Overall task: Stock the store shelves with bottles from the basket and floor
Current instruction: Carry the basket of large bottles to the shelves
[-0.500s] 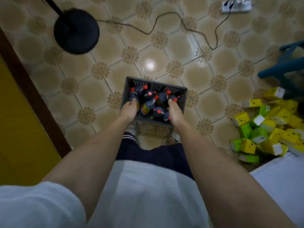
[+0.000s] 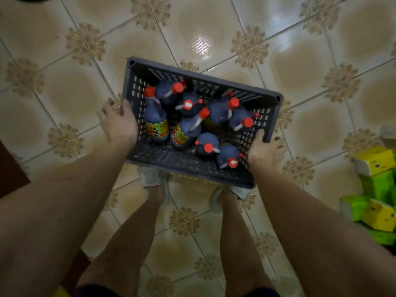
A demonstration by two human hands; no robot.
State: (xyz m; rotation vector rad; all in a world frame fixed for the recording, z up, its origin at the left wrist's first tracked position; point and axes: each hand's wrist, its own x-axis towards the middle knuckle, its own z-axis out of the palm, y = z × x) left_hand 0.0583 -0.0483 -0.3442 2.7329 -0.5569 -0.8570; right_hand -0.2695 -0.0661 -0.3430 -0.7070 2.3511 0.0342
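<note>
1. The basket, dark slotted plastic, sat low over the tiled floor, just ahead of the person's shoes; whether it rested on the tiles or hung just above them could not be told.
2. Inside it stood and leaned roughly nine dark bottles with red caps, a few showing yellow labels. They were crowded toward the middle and right end of the basket.
3. The left hand gripped the basket's left short rim, thumb on the rim's upper edge, fingers spread down the outer wall.
4. The right hand gripped the right short rim near the basket's near-right corner, thumb over the top, fingers curled down the outside.
5. At the right edge of the floor lay a heap of yellow and green cartons, well apart from the basket.
6. No shelf was in view, and no loose bottles showed on the visible floor.
7. Judgement on progress: early. The basket looked full, so no stocking appeared done. Left to do: carry the basket to the shelves, place each bottle, then collect any floor bottles lying out of view.
</note>
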